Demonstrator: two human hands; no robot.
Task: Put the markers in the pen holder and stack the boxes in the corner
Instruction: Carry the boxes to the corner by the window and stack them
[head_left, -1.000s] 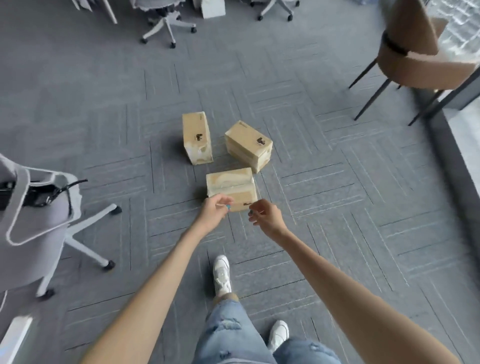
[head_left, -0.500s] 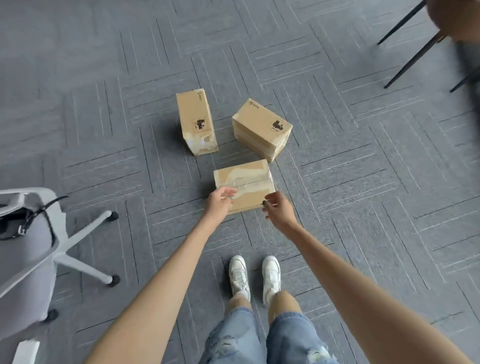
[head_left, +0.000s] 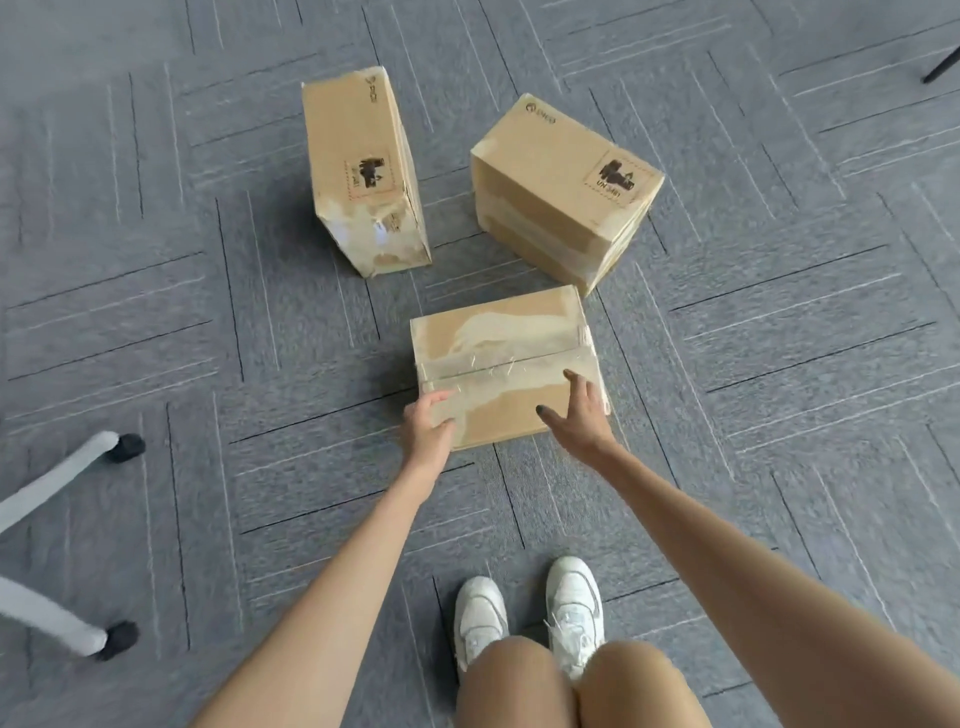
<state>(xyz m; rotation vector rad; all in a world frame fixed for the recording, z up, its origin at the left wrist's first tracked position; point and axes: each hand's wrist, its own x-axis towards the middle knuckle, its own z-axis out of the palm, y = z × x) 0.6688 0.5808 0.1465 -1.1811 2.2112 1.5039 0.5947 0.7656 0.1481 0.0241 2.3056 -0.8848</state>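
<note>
The head view looks steeply down at a grey carpet-tile floor, none of whose edges or corners is in sight, with three taped cardboard boxes lying close together on it. The near box lies flat just ahead of the person's feet, its broad face up, and a seam of clear tape runs across that face. The left hand is at the near left corner of this box: its thumb lies on the top face and its fingers curl against the near side, so the grip is clamped on the corner. The right hand rests on the top face toward the near right corner, with thumb and fingers straight and spread, so its grip is apart, touching the cardboard without holding it. The box sits on the carpet. Beyond it to the left, the far-left box stands on a narrow side, with torn, whitish tape on its near end and a dark printed label on top. Beyond to the right, the far-right box lies at an angle, and its near corner is just beside the far right corner of the near box. The two far boxes stand apart from each other. A white chair base with black casters reaches in from the left. White shoes and bare knees show at the bottom. A thin dark leg crosses the top right corner.
</note>
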